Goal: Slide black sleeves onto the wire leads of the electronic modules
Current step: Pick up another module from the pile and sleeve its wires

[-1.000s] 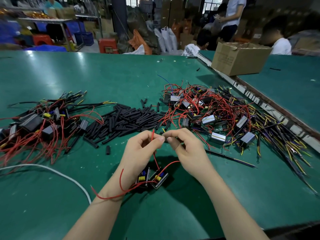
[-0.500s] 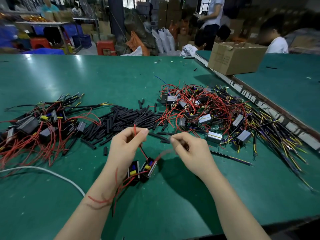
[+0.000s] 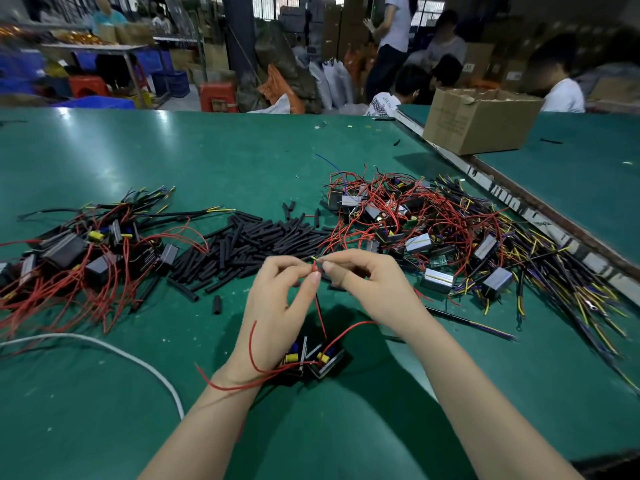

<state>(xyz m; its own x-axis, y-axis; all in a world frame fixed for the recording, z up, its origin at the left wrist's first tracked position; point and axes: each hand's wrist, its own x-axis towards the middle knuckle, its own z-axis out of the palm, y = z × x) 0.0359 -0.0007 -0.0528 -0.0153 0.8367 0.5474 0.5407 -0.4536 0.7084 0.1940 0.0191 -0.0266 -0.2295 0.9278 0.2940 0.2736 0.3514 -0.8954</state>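
Green tabletop (image 3: 214, 157), glossy, light glare at far left. Lying on it: left heap of modules with red leads (image 3: 83, 251); central pile of loose black sleeves (image 3: 249, 240); right heap of modules with red, yellow and dark wires (image 3: 433, 237). Two modules (image 3: 313, 360) sit near the front edge. White cable (image 3: 114, 351) curves across front left. Cardboard box (image 3: 479, 121) stands at far right, on the seam to an adjoining green surface.

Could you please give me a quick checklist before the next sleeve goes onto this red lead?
1. Red lead pinched by left hand: ok.
2. Lead tip exposed between fingertips: ok.
3. Sleeve held in right hand: cannot tell.
4. Loose black sleeves just beyond the hands: ok.
5. Modules resting on the table below the hands: ok.
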